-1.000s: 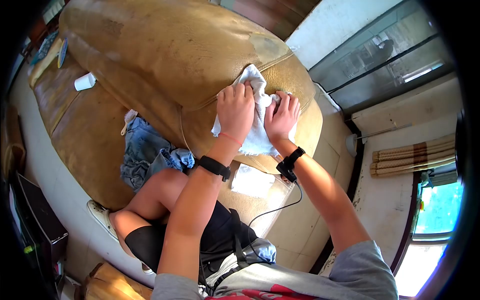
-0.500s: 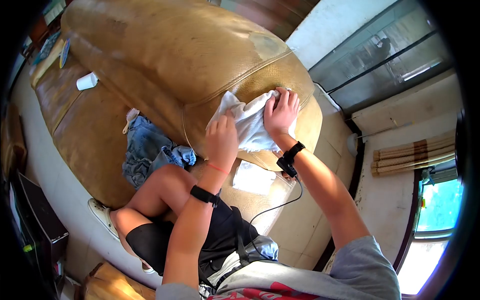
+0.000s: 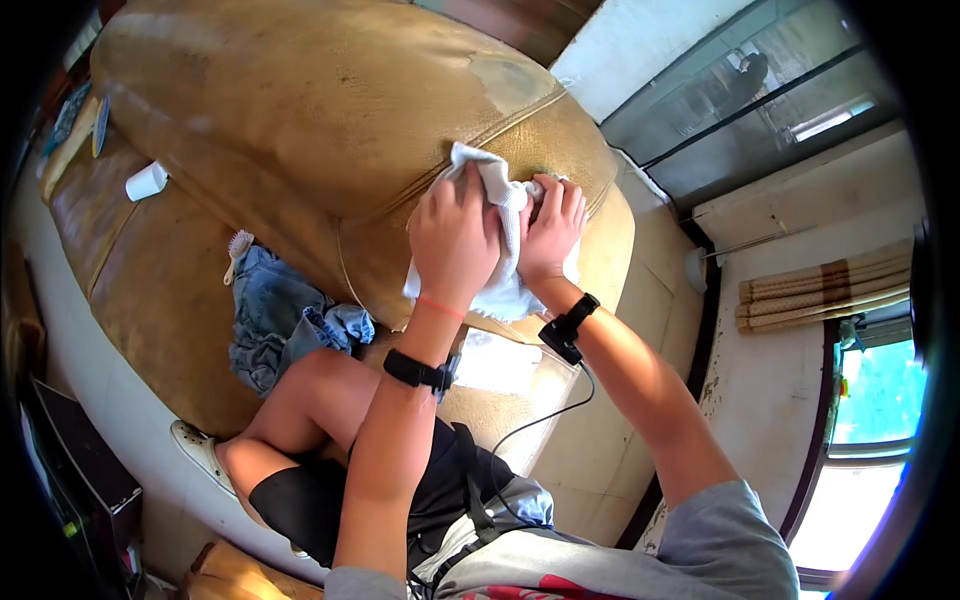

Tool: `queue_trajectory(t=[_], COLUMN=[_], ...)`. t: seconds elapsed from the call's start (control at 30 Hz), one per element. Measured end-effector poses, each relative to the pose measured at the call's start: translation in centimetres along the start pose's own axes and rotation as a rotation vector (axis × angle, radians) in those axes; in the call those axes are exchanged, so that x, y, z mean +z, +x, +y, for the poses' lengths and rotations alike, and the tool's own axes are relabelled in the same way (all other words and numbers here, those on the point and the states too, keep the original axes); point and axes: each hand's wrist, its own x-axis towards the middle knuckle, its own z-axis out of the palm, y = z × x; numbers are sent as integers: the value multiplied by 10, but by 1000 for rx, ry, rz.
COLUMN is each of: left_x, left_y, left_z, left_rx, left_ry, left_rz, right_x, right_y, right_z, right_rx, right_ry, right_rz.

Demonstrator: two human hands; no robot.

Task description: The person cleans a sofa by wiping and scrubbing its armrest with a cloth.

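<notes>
A white cloth [image 3: 507, 292] lies bunched over the armrest of the brown leather sofa [image 3: 360, 85]. My left hand [image 3: 455, 235] is closed on its left part, with the fingertips partly hidden by the folds. Close beside it, my right hand [image 3: 552, 228] has its fingers curled on the cloth's right part. A raised fold of the cloth stands between the two hands. Under my forearms, a white sheet-like item [image 3: 497, 362] rests on the sofa, partly covered.
Blue denim clothing [image 3: 285, 315] lies on the seat left of my knee, a hairbrush [image 3: 236, 255] at its upper edge. Farther left are a white cup [image 3: 147, 182] on its side and a hand fan [image 3: 100, 127]. A cable [image 3: 540, 415] hangs from my right wrist strap.
My left hand has moved up and right, nearer my right hand, and closed on the cloth. The cloth is now more bunched up between the hands. The view has shifted slightly.
</notes>
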Motion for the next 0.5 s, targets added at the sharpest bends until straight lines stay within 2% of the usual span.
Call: queue_trajectory(t=[0.17,0.27,0.5], left_x=[9,13,7], left_y=[20,24,19], left_z=[0,-5,-2], left_rx=[74,143,120], left_ry=[36,30,-53], left_rz=[-7,61,39], right_x=[-1,1,0], right_y=[-1,0,1], right_z=[0,-2,-4], right_rx=[-4,-14,-3], right_ry=[-15,-23,-8], right_rz=[0,36,56])
